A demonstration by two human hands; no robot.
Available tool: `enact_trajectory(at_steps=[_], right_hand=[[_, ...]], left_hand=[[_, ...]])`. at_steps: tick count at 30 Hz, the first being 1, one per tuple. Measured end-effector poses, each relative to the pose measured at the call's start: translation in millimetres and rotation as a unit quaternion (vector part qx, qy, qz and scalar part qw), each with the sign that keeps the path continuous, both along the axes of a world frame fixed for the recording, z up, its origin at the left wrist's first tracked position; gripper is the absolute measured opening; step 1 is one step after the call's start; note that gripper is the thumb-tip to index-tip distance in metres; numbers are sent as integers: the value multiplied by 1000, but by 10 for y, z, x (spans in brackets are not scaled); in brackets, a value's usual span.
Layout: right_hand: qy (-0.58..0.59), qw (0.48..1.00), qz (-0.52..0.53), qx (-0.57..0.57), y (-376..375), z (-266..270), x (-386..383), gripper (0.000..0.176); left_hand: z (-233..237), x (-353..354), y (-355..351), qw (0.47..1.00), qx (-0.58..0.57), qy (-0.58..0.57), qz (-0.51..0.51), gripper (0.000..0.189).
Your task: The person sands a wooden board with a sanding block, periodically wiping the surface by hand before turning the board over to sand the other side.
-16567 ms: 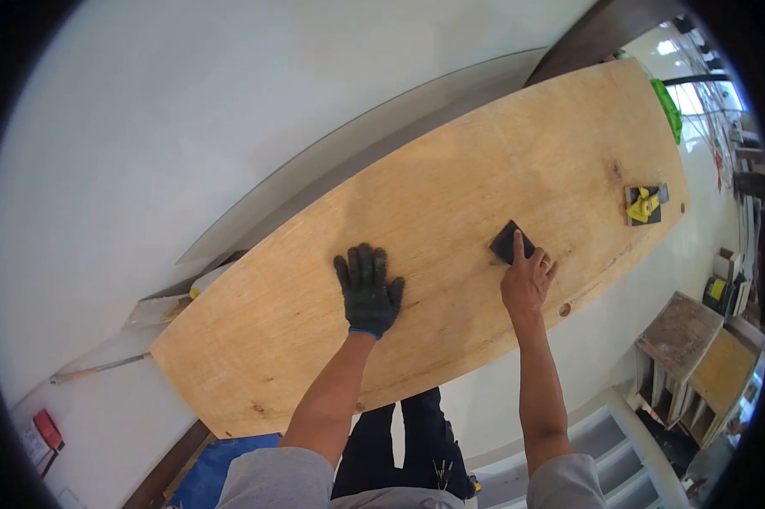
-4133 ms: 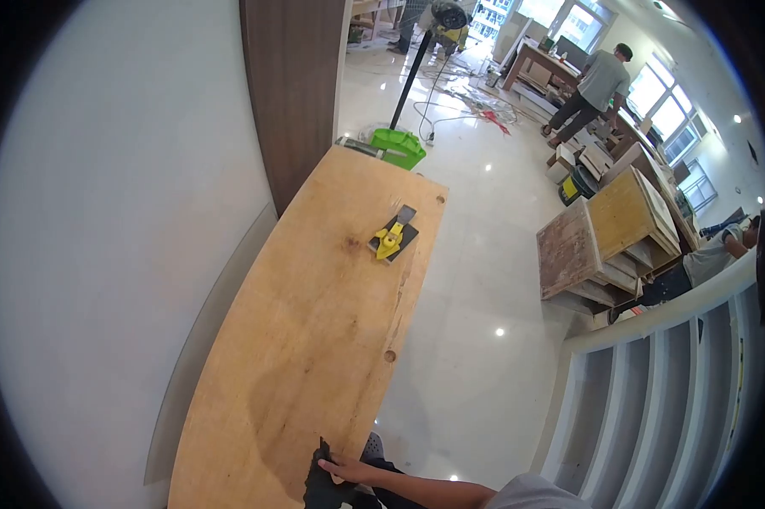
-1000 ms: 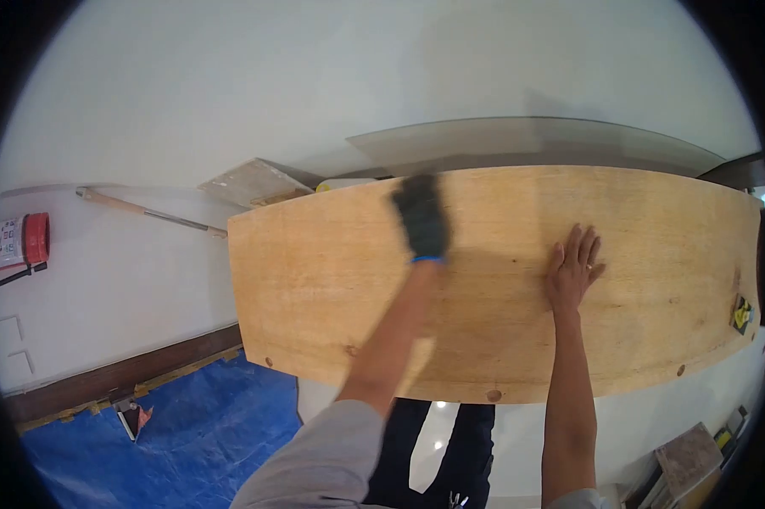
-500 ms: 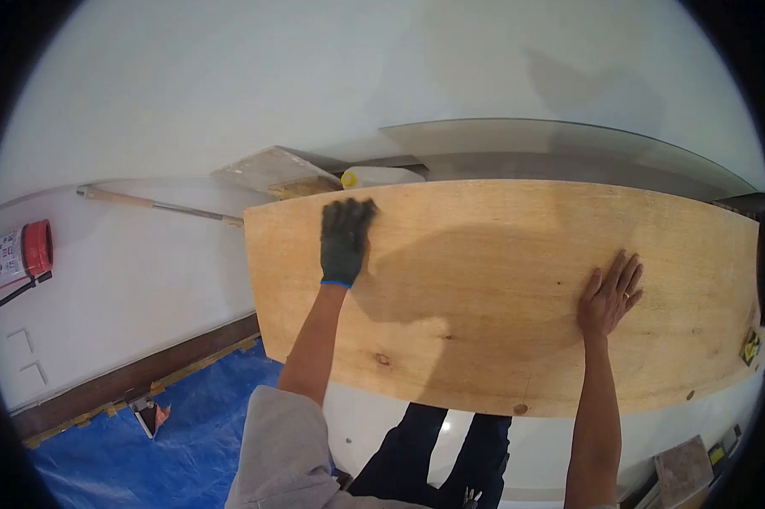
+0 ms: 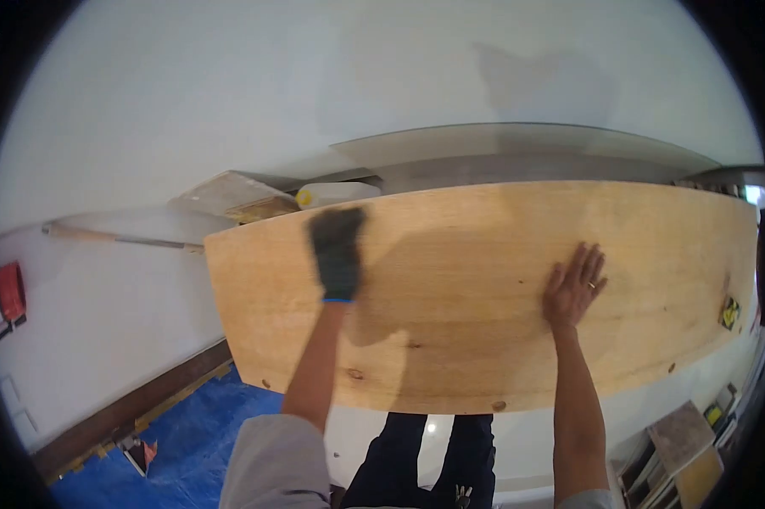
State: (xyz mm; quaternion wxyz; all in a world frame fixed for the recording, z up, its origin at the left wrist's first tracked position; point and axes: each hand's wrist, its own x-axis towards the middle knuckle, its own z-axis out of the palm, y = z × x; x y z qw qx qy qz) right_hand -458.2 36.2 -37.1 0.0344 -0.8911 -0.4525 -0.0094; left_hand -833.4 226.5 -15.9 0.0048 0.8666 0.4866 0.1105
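A long light-brown wooden board (image 5: pixel 459 297) spans the middle of the view. My left hand (image 5: pixel 337 254), in a dark green glove with a blue cuff, is over the board's left part near its far edge; its fingers are smeared by motion. Bare and wearing a ring, my right hand (image 5: pixel 574 287) lies flat on the right half of the board with its fingers spread. A small yellow and black item (image 5: pixel 729 313) sits at the board's right end.
Behind the board are a white jug (image 5: pixel 340 194), a slab (image 5: pixel 230 193) and a glass-like panel (image 5: pixel 518 140) against the wall. A pole (image 5: pixel 128 237) and red extinguisher (image 5: pixel 10 293) are at left, blue sheeting (image 5: pixel 187 441) lower left, stacked pieces (image 5: pixel 681 437) lower right.
The view has shifted to the right, so the board and wall items appear farther left. My gloved left hand has moved rightward over the board; my right hand stays flat at about the same spot.
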Motion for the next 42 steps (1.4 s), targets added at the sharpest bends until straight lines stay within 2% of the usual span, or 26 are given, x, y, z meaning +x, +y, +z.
enact_trajectory(at_steps=[1, 2, 4, 5, 7, 9, 10, 12, 14, 15, 16, 18, 21, 22, 24, 27, 30, 31, 32, 34, 35, 36, 38, 39, 40, 42], right_hand=[[9, 1000, -3, 1, -15, -1, -6, 62], [17, 1000, -4, 5, 9, -15, 10, 62], [28, 1000, -8, 4, -17, 30, -3, 62], [28, 1000, -10, 3, 3, 47, -12, 62], [33, 999, -13, -9, 3, 77, -28, 62], [38, 999, -15, -25, 31, 119, -33, 62], [41, 999, -14, -23, 25, 125, -52, 63], [47, 999, -10, -17, 19, 143, -23, 64], [50, 999, -4, -14, -40, 80, -58, 65], [44, 999, -5, -6, -3, 47, -10, 66], [56, 998, -13, -5, 3, 59, 9, 66], [87, 996, -23, -12, 2, 78, -29, 67], [98, 994, -32, -23, 13, 108, -75, 67], [98, 994, -32, -22, 15, 114, -48, 67], [92, 995, -32, -29, 6, 106, -9, 67], [78, 997, -24, -13, 23, 116, -49, 66], [78, 997, -21, -12, -3, 107, -64, 66], [80, 996, -22, -15, -4, 100, -42, 66], [87, 996, -25, -17, 13, 105, -35, 66], [100, 994, -33, -26, 13, 118, -40, 65], [97, 995, -34, -20, 3, 114, -20, 66], [98, 995, -31, -14, 8, 111, -30, 66], [91, 995, -28, -10, 15, 111, -37, 67], [83, 996, -28, -11, 4, 101, -36, 67], [75, 997, -28, -14, 6, 91, -41, 67], [57, 998, -22, -14, 17, 82, -9, 67]], left_hand=[[168, -187, 20, 992, -42, 81, 87, 47], [114, -238, -24, 973, 38, 150, 169, 49], [-157, 289, -32, 982, 102, 67, 143, 48], [-266, 827, -62, 984, 64, 33, 163, 48], [-337, 2095, -196, 990, 50, -87, 103, 46], [-47, 3203, -314, 961, -174, -191, -101, 41], [-154, 3561, -481, 971, -3, -222, -86, 34], [-42, 3449, -464, 975, -15, -181, -130, 35], [-57, 2711, -348, 951, -45, -203, -228, 37], [-255, 2294, -321, 954, -110, -168, -221, 40], [-92, 1900, -305, 976, -54, -41, -207, 43], [122, 1262, -269, 986, 13, 55, -158, 42], [52, 1474, -372, 999, -11, 3, -47, 39], [-52, 1747, -378, 997, 30, -27, -63, 34], [-75, 2545, -303, 982, -15, -172, -79, 23], [21, 3396, -233, 974, -13, -184, -130, 29], [-43, 2976, -132, 945, -41, -150, -286, 36], [-110, 2574, -138, 944, -28, -175, -279, 38], [-207, 2143, -97, 962, -85, -94, -241, 39], [40, 1406, -101, 983, -25, -13, -181, 41], [191, 1225, -110, 986, 18, 53, -155, 41], [147, 1292, -177, 992, 8, 19, -121, 39], [-84, 1749, -308, 997, -2, -57, -47, 36], [-261, 2154, -341, 996, 4, -59, -67, 29], [-150, 2595, -346, 986, -38, -117, -109, 26], [-115, 3231, -363, 985, 10, -156, -78, 33]])
